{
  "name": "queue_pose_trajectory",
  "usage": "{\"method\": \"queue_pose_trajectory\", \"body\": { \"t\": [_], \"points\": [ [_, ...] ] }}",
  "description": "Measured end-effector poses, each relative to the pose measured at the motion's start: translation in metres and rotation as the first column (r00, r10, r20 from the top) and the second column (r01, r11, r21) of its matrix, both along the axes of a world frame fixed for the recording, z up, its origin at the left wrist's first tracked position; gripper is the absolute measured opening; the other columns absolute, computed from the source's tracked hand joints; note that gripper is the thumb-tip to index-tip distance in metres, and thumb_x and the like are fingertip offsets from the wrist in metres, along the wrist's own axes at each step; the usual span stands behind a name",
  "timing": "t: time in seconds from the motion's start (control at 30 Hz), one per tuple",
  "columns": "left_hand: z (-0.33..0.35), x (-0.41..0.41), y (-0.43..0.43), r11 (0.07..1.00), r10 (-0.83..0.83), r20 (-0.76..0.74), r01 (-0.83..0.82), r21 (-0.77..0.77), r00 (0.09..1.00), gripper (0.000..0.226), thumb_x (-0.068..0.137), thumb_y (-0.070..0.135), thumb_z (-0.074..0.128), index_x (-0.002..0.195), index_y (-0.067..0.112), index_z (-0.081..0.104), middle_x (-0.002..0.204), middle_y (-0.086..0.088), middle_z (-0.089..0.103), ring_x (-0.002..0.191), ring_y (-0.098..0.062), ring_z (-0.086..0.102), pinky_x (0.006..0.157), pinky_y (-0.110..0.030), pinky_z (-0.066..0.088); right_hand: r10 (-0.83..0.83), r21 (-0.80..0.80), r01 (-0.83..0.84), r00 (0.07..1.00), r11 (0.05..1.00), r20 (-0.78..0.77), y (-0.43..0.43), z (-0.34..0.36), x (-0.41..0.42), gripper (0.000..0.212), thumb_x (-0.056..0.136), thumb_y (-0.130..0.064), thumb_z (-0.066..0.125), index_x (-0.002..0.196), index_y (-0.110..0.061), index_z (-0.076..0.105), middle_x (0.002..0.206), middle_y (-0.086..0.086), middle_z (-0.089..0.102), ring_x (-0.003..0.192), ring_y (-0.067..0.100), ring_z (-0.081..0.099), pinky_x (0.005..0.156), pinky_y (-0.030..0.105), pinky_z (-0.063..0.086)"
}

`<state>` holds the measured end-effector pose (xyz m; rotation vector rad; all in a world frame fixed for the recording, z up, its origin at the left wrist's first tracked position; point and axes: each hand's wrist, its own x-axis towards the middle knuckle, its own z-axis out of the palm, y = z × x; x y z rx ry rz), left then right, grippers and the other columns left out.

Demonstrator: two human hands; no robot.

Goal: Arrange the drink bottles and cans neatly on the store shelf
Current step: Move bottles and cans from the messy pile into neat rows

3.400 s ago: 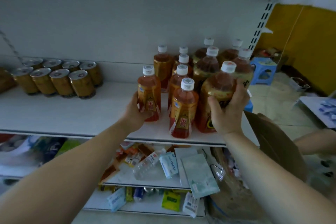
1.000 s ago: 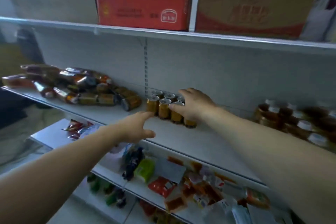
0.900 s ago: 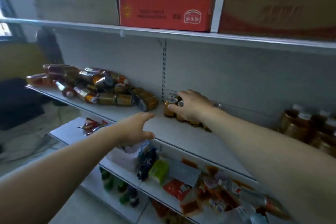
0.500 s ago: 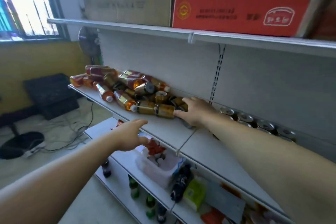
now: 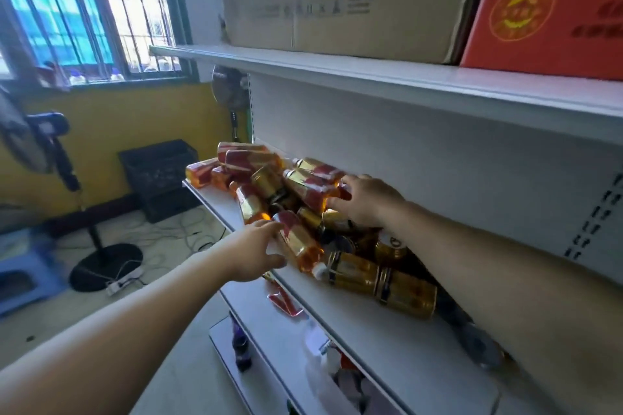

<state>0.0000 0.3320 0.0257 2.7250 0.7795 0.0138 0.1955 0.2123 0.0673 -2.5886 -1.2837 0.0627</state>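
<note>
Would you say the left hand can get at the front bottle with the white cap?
Probably yes: the open left hand is right beside that bottle, and nothing lies between them.
</note>
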Motion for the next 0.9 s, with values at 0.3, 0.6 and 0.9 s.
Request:
{"method": "queue_pose_trajectory", "body": {
  "t": [0.3,0.6,0.9],
  "points": [
    [0.006,0.026,0.188,0.997,-0.057,0.109,0.051,0.055,0.992,0.068,0.085,0.044,0.064,0.144,0.026,0.036,0.149,0.003,0.038,0.131,-0.020,0.041,0.106,-0.033,0.035,-0.090,0.029,0.091,0.995,0.995,-0.033,0.161,-0.016,0.008,0.076,0.086,-0.068,0.048,0.149,-0.028,0.032,0.152,0.004,0.036,0.135,0.028,0.040,0.105,0.040,0.037],
    [0.033,0.061,0.338,0.982,-0.189,0.126,0.186,0.035,0.974,0.059,0.087,0.040,0.063,0.141,0.031,0.040,0.145,-0.001,0.041,0.123,-0.023,0.046,0.094,-0.031,0.038,-0.234,0.018,0.236,0.969,0.972,-0.079,0.278,-0.013,0.009,0.072,0.090,-0.064,0.048,0.149,-0.026,0.031,0.152,0.005,0.037,0.134,0.028,0.041,0.102,0.039,0.039],
    [0.006,0.167,0.456,0.952,-0.284,0.063,0.289,-0.096,0.957,0.083,0.067,0.078,0.055,0.131,0.026,0.046,0.138,-0.003,0.050,0.117,-0.024,0.054,0.101,-0.041,0.045,-0.365,-0.030,0.364,0.929,0.931,-0.057,0.352,-0.032,0.048,0.070,0.091,-0.067,0.042,0.144,-0.021,0.038,0.145,0.008,0.043,0.129,0.029,0.045,0.096,0.040,0.042]
  ]
}}
